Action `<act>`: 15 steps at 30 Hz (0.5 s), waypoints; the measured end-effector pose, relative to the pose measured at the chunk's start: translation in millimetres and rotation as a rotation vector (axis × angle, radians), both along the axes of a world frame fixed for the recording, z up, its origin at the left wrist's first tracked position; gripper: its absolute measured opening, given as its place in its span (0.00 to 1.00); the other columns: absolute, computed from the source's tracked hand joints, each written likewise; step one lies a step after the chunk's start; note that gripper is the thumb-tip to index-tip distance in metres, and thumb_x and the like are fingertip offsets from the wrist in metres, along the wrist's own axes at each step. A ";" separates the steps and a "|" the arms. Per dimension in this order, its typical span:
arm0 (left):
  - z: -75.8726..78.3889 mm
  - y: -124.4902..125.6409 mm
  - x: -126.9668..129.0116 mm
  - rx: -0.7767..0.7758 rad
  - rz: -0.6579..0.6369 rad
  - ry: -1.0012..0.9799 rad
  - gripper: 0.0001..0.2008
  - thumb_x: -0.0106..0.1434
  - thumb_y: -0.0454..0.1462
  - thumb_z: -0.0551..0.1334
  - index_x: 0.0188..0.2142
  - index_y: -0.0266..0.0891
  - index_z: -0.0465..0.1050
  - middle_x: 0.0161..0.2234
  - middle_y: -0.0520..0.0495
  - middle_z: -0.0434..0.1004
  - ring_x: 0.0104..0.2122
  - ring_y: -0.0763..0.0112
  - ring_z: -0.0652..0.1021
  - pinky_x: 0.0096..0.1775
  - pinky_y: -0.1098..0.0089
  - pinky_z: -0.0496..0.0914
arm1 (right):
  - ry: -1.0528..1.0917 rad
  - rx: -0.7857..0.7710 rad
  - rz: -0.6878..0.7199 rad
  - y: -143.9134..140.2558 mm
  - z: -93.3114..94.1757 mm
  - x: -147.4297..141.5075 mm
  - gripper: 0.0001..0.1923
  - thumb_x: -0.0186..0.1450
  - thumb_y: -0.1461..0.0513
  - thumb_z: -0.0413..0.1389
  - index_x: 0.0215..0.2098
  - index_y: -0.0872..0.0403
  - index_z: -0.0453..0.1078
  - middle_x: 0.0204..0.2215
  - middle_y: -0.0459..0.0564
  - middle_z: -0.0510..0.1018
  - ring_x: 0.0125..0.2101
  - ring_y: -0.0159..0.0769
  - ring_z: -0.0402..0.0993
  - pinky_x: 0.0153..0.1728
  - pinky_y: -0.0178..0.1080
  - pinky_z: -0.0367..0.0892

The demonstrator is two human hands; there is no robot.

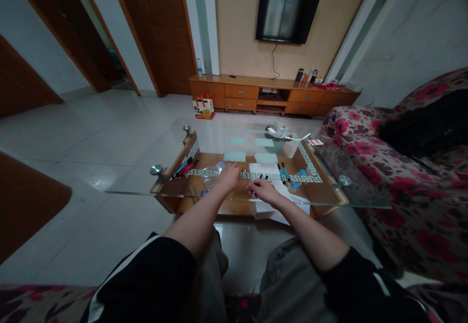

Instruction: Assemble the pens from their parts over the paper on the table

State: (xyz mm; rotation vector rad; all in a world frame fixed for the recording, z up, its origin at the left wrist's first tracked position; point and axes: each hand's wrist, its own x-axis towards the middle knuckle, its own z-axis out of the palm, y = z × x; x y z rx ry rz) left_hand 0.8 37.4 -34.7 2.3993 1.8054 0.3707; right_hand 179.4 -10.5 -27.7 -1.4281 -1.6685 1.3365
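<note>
Over the glass table top, my left hand has its fingers bent together beside a clear plastic bag. What those fingers hold, if anything, is hidden. My right hand is a short way to the right, its thumb and fingers closed in a pinch; I cannot make out what is between them. Small dark tips show just beyond its knuckles. Several pens, dark, blue and red, lie in a bunch to the left. Two blue-and-black pens lie side by side to the right.
A clear bottle and a white box with paper sheets show at the table's right half. A basket with plastic wrapping appears toward the back. Beyond are a TV cabinet and a paper bag; a flowered sofa stands right.
</note>
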 end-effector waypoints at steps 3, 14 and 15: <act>2.2 3.4 8.2 -0.011 0.014 -0.011 0.10 0.62 0.31 0.61 0.44 0.35 0.72 0.47 0.35 0.74 0.51 0.54 0.71 0.51 0.59 0.64 | -0.035 0.060 0.022 1.9 -0.2 3.5 0.09 0.62 0.64 0.53 0.27 0.56 0.75 0.22 0.45 0.78 0.21 0.28 0.67 0.24 0.31 0.60; -4.2 6.6 33.6 -0.078 0.021 -0.032 0.17 0.62 0.33 0.63 0.51 0.39 0.69 0.53 0.36 0.69 0.55 0.51 0.68 0.54 0.57 0.62 | -0.103 0.210 0.061 -0.5 6.0 6.8 0.11 0.62 0.62 0.53 0.31 0.55 0.77 0.24 0.45 0.79 0.25 0.31 0.71 0.29 0.33 0.64; -5.7 7.0 33.6 -0.083 0.016 -0.025 0.16 0.61 0.34 0.64 0.50 0.39 0.70 0.53 0.36 0.68 0.56 0.50 0.67 0.54 0.56 0.61 | -0.109 0.221 0.062 -0.5 6.4 7.2 0.11 0.62 0.63 0.53 0.32 0.55 0.78 0.24 0.45 0.79 0.26 0.32 0.72 0.30 0.33 0.64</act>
